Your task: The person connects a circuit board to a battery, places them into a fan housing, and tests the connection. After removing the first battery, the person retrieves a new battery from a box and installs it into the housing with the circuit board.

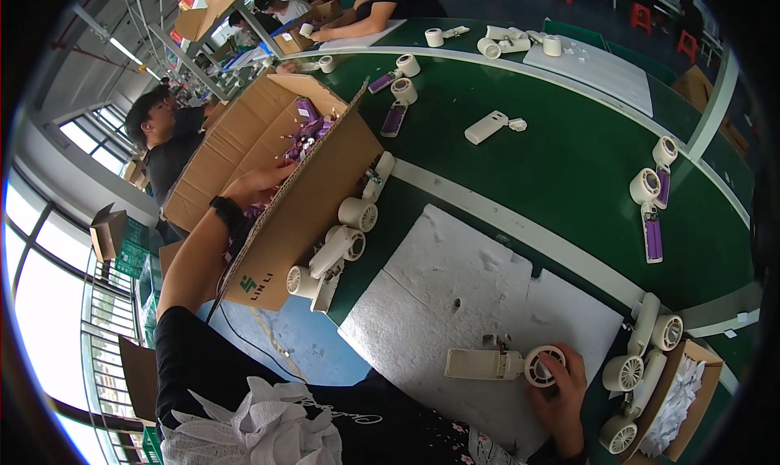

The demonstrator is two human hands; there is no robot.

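My left hand (264, 182) reaches down into a tall open cardboard box (313, 197), among purple battery packs (307, 132) with thin wires. The box wall covers most of its fingers, so their grip cannot be made out. On the white foam sheet (455, 270), my right hand (562, 392) grips the round head of a white handheld fan (483, 364) with thumb and fingers. That fan lies with its long handle pointing left, and small parts with wires show at the handle's upper edge.
White fan bodies (341, 249) lie between the box and the foam sheet; others (626, 373) lie at the right by a small carton (691, 400) of white pieces. Fans with purple packs (652, 229) lie on the green conveyor belt (520, 180). Co-workers (398, 2) sit across it.
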